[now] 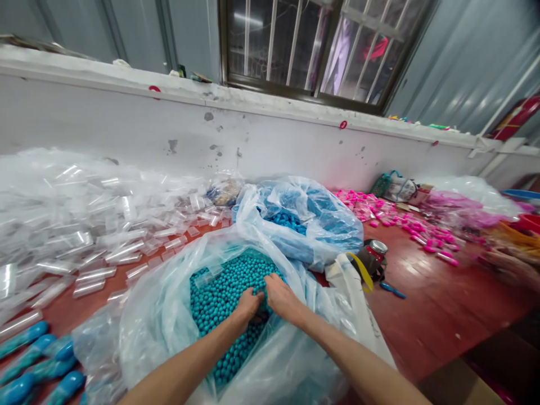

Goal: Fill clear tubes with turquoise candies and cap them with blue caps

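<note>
A large clear plastic bag (pixel 156 320) stands wide open in front of me, filled with small round teal beads (pixel 230 289). My left hand (pixel 250 306) is curled low over the beads, its fingertips partly hidden. Close beside it, my right hand (pixel 280 293) bends its fingers down at the right side of the beads, near the bag's inner wall. Both hands look closed, but what they hold is hidden between them. A small clear plastic piece (pixel 210 275) lies on top of the beads.
Clear plastic tubes (pixel 90 278) are heaped on the left. Teal-filled tubes with blue caps (pixel 37 360) lie at lower left. Behind stands a bag of blue pieces (pixel 291 219). Pink-capped tubes (pixel 405 222), a metal-lidded jar (pixel 377 250) and a blue tool (pixel 392 290) are on the right.
</note>
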{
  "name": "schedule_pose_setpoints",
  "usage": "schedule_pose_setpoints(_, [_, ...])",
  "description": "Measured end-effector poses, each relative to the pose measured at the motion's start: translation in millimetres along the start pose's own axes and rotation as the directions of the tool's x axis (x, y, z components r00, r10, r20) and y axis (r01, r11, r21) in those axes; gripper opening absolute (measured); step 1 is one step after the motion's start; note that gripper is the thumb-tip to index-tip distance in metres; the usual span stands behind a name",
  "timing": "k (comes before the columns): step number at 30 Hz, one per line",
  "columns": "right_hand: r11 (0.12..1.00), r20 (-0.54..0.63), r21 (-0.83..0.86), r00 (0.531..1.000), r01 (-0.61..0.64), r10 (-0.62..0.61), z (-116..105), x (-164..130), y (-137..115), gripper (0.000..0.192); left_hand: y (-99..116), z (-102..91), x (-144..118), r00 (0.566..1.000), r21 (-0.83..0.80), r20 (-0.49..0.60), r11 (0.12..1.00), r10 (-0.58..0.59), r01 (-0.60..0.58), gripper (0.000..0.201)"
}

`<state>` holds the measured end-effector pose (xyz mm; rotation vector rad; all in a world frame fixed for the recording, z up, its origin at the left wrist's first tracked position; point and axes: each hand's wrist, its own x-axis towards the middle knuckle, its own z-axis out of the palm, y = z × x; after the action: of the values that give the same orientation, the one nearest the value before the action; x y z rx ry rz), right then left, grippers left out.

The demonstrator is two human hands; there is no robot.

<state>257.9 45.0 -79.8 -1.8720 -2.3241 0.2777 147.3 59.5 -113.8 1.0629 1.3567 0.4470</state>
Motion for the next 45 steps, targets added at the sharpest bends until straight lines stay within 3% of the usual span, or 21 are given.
schedule_pose_setpoints(6, [0.962,-0.007,-0.095,0.967,-0.256,0.256,-2,26,18,0.033,-2,-27.2,-27,1.0,-0.081,0.016,0.997,-0.004,0.005,0.018])
schedule_pose_setpoints(11, [0.939,0.022,-0.065,0.94,-0.338,0.34,0,30,23,0.031,-14,-52.7,-52,0.998,-0.133,0.037,0.989,-0.053,0.058,0.029])
schedule_pose_setpoints(16, [0.979,0.039,0.021,0.978,-0.203,0.203,-4,34,4,0.035,-28,-65.3,-67,0.994,-0.185,0.084,0.979,-0.075,0.089,0.043])
schedule_pose_setpoints(20, [0.994,0.044,0.008,0.994,-0.105,0.104,-11,16,4,0.035,-35,-65.8,-70,0.994,-0.192,0.083,0.977,-0.076,0.09,0.042])
schedule_pose_setpoints(24, [0.984,0.181,-0.178,0.982,-0.017,0.05,-12,-18,16,0.021,-41,-65.0,-69,0.992,-0.157,0.056,0.98,-0.112,0.119,0.031])
schedule_pose_setpoints(27, [0.942,0.255,-0.333,0.965,0.035,0.055,-7,-27,24,0.02,-43,-64.2,-68,0.992,-0.156,0.061,0.98,-0.115,0.123,0.028])
schedule_pose_setpoints(33, [0.94,0.23,-0.341,0.971,0.024,0.058,1,-16,14,0.03,-44,-62.7,-68,0.994,-0.172,0.077,0.981,-0.082,0.094,0.035])
schedule_pose_setpoints(38, [0.959,0.211,-0.282,0.977,0.04,0.021,4,-5,-5,0.024,-49,-63.5,-65,0.996,-0.21,0.078,0.976,-0.047,0.063,0.041])
schedule_pose_setpoints(42, [0.97,0.199,-0.234,0.98,0.064,-0.017,-7,-2,-7,0.028,-51,-66.3,-66,0.998,-0.259,0.068,0.965,-0.016,0.033,0.043])
schedule_pose_setpoints(45, [0.941,0.066,-0.338,0.998,0.002,0.022,-22,-14,-13,0.029,-50,-68.2,-68,1.0,-0.283,0.029,0.959,-0.009,0.017,0.042])
